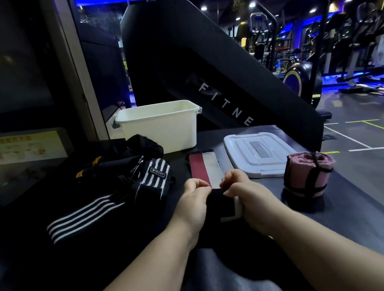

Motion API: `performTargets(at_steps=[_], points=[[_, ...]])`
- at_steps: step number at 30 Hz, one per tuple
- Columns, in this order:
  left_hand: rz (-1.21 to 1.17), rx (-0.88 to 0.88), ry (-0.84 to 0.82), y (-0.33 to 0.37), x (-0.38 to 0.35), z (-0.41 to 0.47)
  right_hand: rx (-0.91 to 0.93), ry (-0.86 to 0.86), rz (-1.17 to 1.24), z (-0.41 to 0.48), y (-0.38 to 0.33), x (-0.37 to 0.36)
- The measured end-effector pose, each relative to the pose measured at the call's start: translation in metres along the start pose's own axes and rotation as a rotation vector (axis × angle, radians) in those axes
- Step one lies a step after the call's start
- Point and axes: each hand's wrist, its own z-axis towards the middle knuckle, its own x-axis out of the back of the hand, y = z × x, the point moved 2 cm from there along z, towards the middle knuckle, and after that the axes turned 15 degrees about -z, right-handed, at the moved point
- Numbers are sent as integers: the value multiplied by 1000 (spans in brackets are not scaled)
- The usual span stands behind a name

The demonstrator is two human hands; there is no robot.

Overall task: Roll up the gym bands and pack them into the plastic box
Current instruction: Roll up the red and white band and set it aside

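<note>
Red, white and black stripes run the length of a gym band [203,167] that lies flat on a dark table [374,198], stretching away from the viewer at the centre of the scene. Its near end is wound into a thick roll, and both bare hands grip that roll. The left hand [192,195] pinches the left side with curled fingers and thumb. The right hand [246,190] curls round the right side, where a white edge of the band shows beneath the palm. Both forearms reach in from the bottom of the view.

Beyond the band, toward the far left of the table, stands a white plastic box [160,130], open at the top (its inside cannot be seen from this angle). Its white lid [260,155] lies flat just right of the band's far end, apart from the box. Right of the hands, a pink band [307,177] stands rolled and bound with a black strap.

To the left sits a heap of black bands [116,164]. A striped band [153,181] with a "SPORT" label rests on top, and a long striped strap [83,218] trails toward the viewer. A black fitness machine [201,71] rises behind the table.
</note>
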Motion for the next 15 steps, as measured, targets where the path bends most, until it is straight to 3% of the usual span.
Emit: performTargets(at_steps=[7,15], points=[[96,15,-7,3,6,7,218,-78,-786,-12,1,16],[298,-144,-117,4,11,-4,220,-34,-644,-2,0,10]])
